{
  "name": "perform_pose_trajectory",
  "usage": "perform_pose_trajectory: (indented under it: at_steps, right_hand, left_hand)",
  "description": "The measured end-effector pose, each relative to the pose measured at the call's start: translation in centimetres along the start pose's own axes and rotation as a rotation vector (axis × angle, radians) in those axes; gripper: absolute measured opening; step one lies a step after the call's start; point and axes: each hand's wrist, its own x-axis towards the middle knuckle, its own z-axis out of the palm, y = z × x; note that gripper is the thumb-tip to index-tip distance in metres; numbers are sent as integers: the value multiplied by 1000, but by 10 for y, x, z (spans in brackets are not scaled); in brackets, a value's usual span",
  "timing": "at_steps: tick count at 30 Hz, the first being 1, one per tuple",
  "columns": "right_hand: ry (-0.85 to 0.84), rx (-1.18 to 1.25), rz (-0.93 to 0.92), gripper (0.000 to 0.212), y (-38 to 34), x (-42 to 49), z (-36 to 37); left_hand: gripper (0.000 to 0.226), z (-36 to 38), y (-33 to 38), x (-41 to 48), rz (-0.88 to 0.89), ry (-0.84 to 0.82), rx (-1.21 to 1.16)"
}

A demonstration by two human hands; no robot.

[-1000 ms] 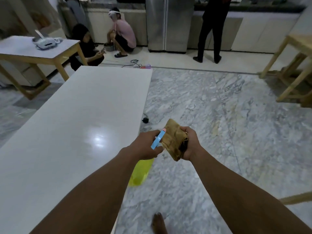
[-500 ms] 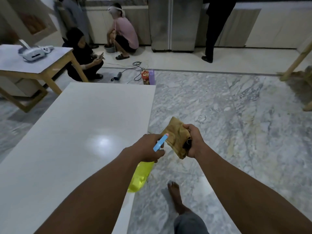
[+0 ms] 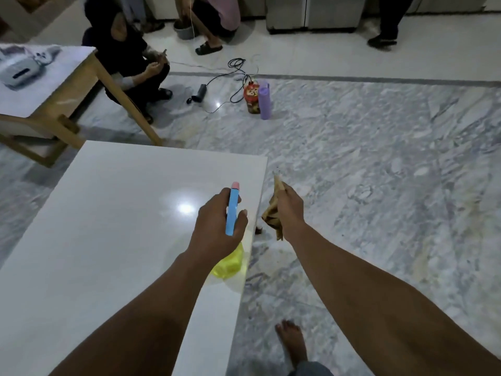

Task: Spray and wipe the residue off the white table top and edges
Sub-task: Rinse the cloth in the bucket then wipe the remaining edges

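Note:
The white table top [image 3: 113, 240] fills the lower left, its right edge running down the middle of the view. My left hand [image 3: 217, 226] grips a spray bottle [image 3: 233, 210] with a blue head, a pink nozzle tip and a yellow body, held over the table's right edge. My right hand [image 3: 287, 210] grips a crumpled brown cloth [image 3: 272, 215] just off that edge, above the floor. No residue on the glossy top is visible from here.
A wooden-legged table [image 3: 67, 85] with a white device stands at the back left. A person crouches behind it. A red jar [image 3: 250, 97], a purple bottle [image 3: 264, 100] and cables lie on the marble floor beyond. My bare foot [image 3: 291, 340] is beside the table.
I have walked forward along the table, so its far end is nearer. My left hand has brought the spray bottle over the table's edge, and my hands have moved apart.

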Motion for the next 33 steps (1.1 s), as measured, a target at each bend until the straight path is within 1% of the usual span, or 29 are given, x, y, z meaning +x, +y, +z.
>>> perform_pose_trajectory:
  at_steps: [2,4,8,11,16,22,26,30,33]
  right_hand:
    - [13,-79,-107,35,-10,31,23]
    - [0,-105,-191,44,-23,46,41]
    - [-12,-219,-262,53,-38,88,68]
    - [-11,-346,-301,50,-28,106,77]
    - [28,-367,-367,45,-15,116,83]
    - [35,-456,-404,47,-2,108,80]
    - [37,-516,-403,48,15,86,75]
    - [30,-517,-368,48,35,61,71]
    - [21,-516,-369,49,50,41,69]
  left_hand:
    - [21,2,-5,29,-10,77,0]
    - [21,2,-8,48,-14,119,-10]
    - [28,4,-12,75,-32,141,-31]
    - [27,8,-15,83,-48,129,-28]
    - [31,8,-18,89,-71,117,-36]
    - [37,8,-19,76,-78,119,-36]
    - [35,6,-22,60,-73,129,-30]
    - [28,5,-26,34,-80,146,-28]
    - [30,2,-29,11,-87,154,-37]
